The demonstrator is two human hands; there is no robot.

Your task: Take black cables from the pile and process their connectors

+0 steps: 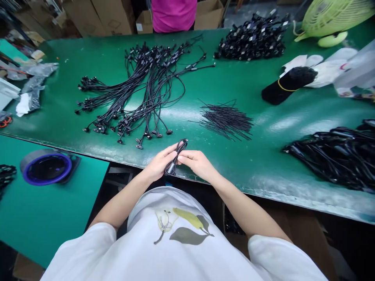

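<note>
Black coiled cable (pixel 181 147) sits held between both hands, the left hand (pixel 159 164) gripping near its plug, the right hand (pixel 197 164) pinching the loop, over the edge of the green table (pixel 234 156); loose cable bunches (pixel 146 91) lie beyond, cardboard boxes (pixel 99 17) farther off.

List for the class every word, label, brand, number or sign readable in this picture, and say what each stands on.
No text can be read.
White tags on the bundled black cables: too small to read.
White label on the cardboard carton: too small to read.
Printing on the plastic bag: too blurred to read.
</note>
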